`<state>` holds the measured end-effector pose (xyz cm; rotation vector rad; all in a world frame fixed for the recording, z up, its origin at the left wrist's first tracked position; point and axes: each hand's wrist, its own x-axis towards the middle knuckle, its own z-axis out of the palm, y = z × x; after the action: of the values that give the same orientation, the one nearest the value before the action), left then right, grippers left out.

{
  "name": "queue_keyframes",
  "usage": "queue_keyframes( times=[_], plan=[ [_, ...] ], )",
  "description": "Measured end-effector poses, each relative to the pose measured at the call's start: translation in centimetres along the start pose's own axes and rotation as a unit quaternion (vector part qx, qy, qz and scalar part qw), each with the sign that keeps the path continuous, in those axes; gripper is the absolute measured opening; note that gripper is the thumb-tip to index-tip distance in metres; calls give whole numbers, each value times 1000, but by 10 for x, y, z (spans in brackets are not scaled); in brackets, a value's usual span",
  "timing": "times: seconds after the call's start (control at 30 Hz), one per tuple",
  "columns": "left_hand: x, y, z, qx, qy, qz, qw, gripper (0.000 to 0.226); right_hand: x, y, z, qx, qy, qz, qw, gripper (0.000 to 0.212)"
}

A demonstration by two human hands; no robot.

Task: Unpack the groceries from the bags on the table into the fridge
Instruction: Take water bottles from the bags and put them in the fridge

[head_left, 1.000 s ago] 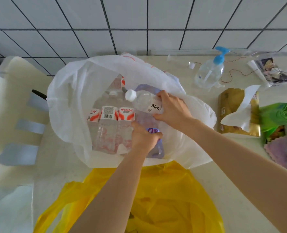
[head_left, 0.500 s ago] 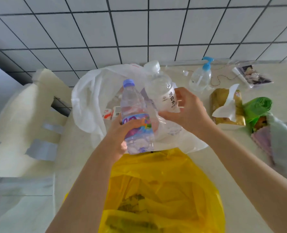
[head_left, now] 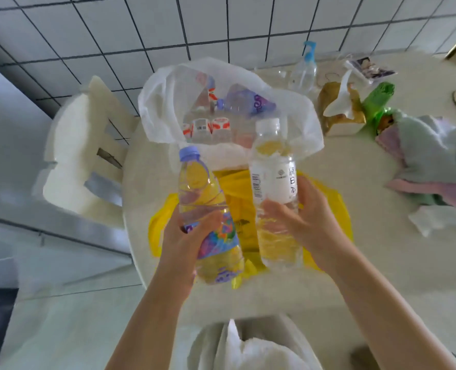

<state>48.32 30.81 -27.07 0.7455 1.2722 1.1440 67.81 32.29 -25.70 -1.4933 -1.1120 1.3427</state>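
Gripping purple-capped water bottle (head_left: 208, 209) in left hand (head_left: 187, 241), white-labelled water bottle (head_left: 275, 188) in right hand (head_left: 307, 225), hovering over table's (head_left: 355, 182) near edge.

Two clear water bottles, purple-capped (head_left: 208, 217) and white-capped (head_left: 275, 188), upright above yellow bag (head_left: 237, 198)

Two clear, glossy plastic bottles fill mid-frame: the purple-capped bottle (head_left: 205, 206) wears a shiny printed film, the white-capped bottle (head_left: 275, 188) a matt white label. Behind them lie a thin translucent white bag (head_left: 165, 102) and a glossy yellow bag (head_left: 331, 209) on the smooth pale tabletop (head_left: 355, 166). Glazed wall tiles (head_left: 114, 30) fill the top.
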Motion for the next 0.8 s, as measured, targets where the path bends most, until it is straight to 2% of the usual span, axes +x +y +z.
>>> queue_keyframes(
  times=[0.17, 0.27, 0.37, 0.43, 0.53, 0.7, 0.8],
  plan=[
    [-62, -26, -29, 20, -14, -29, 999, 46, -88, 28, 19, 48, 40, 34, 997, 43],
    [-99, -36, -41, 56, -17, -40, 997, 62, -130, 41, 25, 58, 63, 56, 995, 43],
    [-133, -42, -50, 80, -22, -40, 996, 68, -163, 48, 26, 58, 78, 70, 993, 37],
    [-156, -47, -55, 76, -21, -41, 996, 62, -184, 52, 26, 57, 71, 72, 993, 36],
    [-191, -59, -59, 61, 3, -43, 997, 42, -213, 60, 22, 56, 46, 77, 994, 39],
    [-248, -82, -65, 51, 55, -37, 997, 66, -258, 74, 14, 35, 8, 71, 997, 39],
    [-299, -100, -65, 49, 98, -27, 994, 64, -293, 86, 6, 8, -37, 59, 998, 51]
  ],
)
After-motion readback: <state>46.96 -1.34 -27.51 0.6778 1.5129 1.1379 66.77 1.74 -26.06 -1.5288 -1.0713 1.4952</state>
